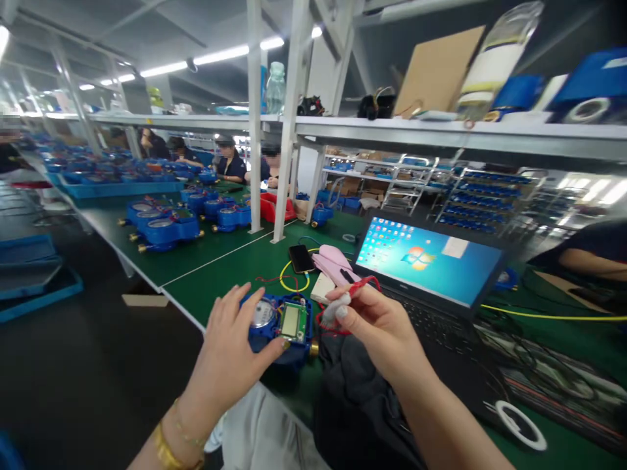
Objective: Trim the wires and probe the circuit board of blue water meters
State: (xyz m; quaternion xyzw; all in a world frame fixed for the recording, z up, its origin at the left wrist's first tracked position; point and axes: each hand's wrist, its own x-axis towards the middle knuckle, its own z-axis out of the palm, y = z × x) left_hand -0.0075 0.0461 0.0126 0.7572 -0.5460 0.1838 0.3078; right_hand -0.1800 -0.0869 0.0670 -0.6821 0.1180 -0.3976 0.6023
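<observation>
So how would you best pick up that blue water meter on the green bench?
Probably by the round blue body of the water meter, coming from above and the near side, as the left hand does now: fingers wrap its curved wall, clear of the dial and the green display on top.

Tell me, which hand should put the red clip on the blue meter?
Probably the right hand: it already pinches the red clip beside the blue meter. The left hand grips the meter.
</observation>
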